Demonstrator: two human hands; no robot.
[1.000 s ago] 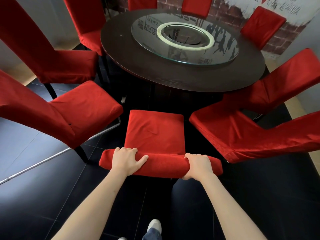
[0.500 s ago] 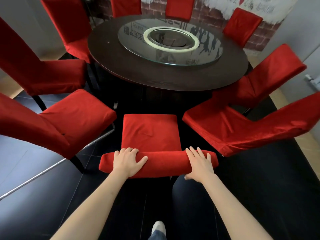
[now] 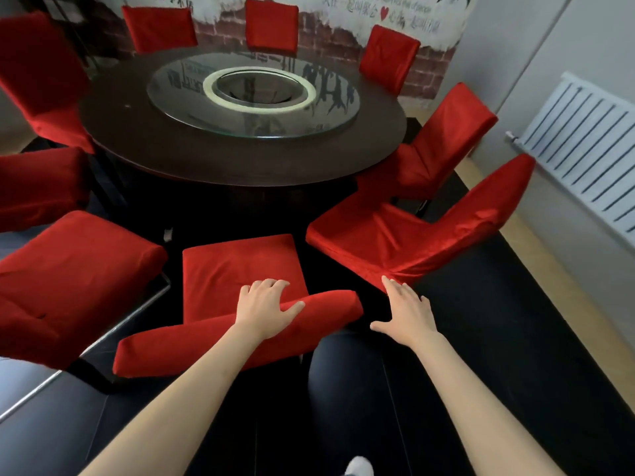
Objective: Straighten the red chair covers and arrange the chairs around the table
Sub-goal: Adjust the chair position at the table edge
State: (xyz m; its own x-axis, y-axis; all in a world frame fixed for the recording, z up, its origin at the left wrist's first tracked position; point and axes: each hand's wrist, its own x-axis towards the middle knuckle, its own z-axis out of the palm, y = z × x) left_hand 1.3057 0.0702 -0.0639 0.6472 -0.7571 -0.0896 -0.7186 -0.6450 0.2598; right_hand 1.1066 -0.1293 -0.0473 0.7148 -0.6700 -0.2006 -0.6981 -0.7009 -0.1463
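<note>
Directly before me stands a red-covered chair (image 3: 237, 269), facing the round dark table (image 3: 240, 156). My left hand (image 3: 264, 309) grips the top of its backrest, fingers curled over the far edge and thumb spread on the near side. My right hand (image 3: 405, 312) is off that chair, fingers straight and spread, its fingertips touching the lower corner of the cover on the neighbouring chair on the right (image 3: 412, 235). That chair's cover looks shiny and creased.
Several more red-covered chairs ring the table, such as one on the left (image 3: 68, 269) and one further right (image 3: 443, 142). A glass turntable (image 3: 254, 94) sits on the table. A white radiator (image 3: 584, 152) hangs on the right wall. The floor is dark tile.
My right hand left the backrest and moved right to the neighbouring chair's cover. The view swung right, and the chair in front now sits angled to me.
</note>
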